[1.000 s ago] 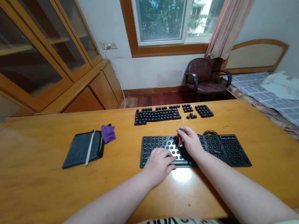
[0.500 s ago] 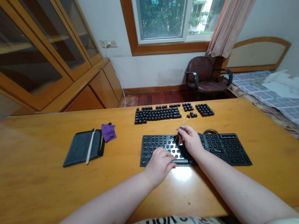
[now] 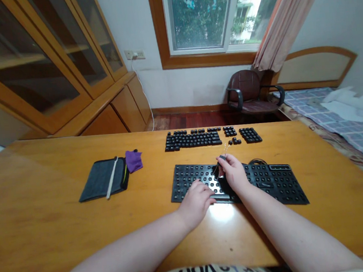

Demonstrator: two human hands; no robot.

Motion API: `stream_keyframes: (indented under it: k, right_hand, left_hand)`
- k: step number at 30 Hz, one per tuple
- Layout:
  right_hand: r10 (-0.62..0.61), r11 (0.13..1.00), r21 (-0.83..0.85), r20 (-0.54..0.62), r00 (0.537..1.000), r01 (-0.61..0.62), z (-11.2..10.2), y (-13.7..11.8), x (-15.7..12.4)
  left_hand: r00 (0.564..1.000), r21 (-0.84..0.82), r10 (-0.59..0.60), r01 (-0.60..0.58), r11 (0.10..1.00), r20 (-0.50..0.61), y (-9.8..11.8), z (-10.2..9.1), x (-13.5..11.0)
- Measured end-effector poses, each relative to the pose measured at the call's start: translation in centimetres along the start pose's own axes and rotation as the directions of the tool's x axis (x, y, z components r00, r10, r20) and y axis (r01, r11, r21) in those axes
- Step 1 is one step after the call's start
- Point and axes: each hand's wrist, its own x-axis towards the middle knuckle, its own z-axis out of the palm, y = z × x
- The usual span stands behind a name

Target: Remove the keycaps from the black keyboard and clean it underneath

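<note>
A black keyboard base with its keycaps removed lies on the wooden desk in front of me. My left hand rests on its lower left part with fingers curled, pressing it down. My right hand is closed around a small dark tool whose tip points down at the middle of the keyboard base. The removed black keycaps are laid out in keyboard order on the desk just beyond the base.
A dark grey pouch with a thin white stick on it and a purple cloth lie to the left. Farther off are a wood cabinet, a brown armchair and a bed at right.
Both hands stay on the keyboard base; the right hand with the tool shifted very slightly. The view moved a little.
</note>
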Motion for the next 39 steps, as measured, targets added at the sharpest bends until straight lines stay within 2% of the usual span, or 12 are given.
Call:
stream_keyframes:
  k: [4, 7, 9, 12, 14, 17, 22, 27, 32, 39]
  right_hand:
    - [-0.008, 1.000, -0.023, 0.006, 1.000, 0.008, -0.1, 0.2, 0.0]
    - [-0.056, 0.990, -0.126, 0.046, 0.997, 0.062, -0.3, -0.1, -0.5]
    - [-0.111, 0.953, -0.262, 0.152, 0.982, 0.148, -0.3, -0.7, -1.1]
    - [-0.131, 0.872, -0.405, 0.346, 0.929, 0.274, 0.2, -1.5, -2.2]
    - [-0.111, 0.845, -0.443, 0.402, 0.909, 0.299, 0.9, -1.7, -2.7]
    - [-0.081, 0.829, -0.478, 0.409, 0.909, 0.290, 1.9, -1.4, -3.0]
    - [-0.069, 0.753, -0.577, 0.410, 0.909, 0.317, 3.0, -0.9, -2.8]
    - [-0.086, 0.671, -0.632, 0.453, 0.887, 0.388, 3.6, -0.9, -2.9]
    - [-0.062, 0.631, -0.623, 0.553, 0.831, 0.463, 3.9, -1.1, -3.0]
    - [-0.050, 0.710, -0.485, 0.689, 0.723, 0.511, 3.8, -1.2, -3.0]
  left_hand:
    - [0.998, -0.010, -0.007, 0.008, 1.000, 0.057, 0.1, -0.7, 0.2]
    - [0.991, -0.005, -0.010, 0.011, 1.000, 0.137, -0.1, -2.4, 0.1]
    - [0.986, 0.054, -0.064, 0.056, 0.997, 0.152, -0.7, -3.7, -0.1]
    - [0.965, 0.167, -0.161, 0.127, 0.978, 0.209, -2.1, -4.9, -0.5]
    - [0.947, 0.215, -0.194, 0.139, 0.967, 0.257, -3.0, -5.0, -0.5]
    - [0.936, 0.266, -0.214, 0.138, 0.954, 0.279, -3.7, -4.4, -0.4]
    - [0.944, 0.309, -0.200, 0.114, 0.944, 0.263, -3.7, -4.1, -0.2]
    - [0.942, 0.327, -0.204, 0.111, 0.938, 0.265, -3.7, -4.1, -0.2]
    - [0.944, 0.314, -0.207, 0.122, 0.942, 0.256, -3.9, -3.8, -0.1]
    - [0.917, 0.289, -0.246, 0.154, 0.945, 0.315, -3.7, -4.2, 0.0]
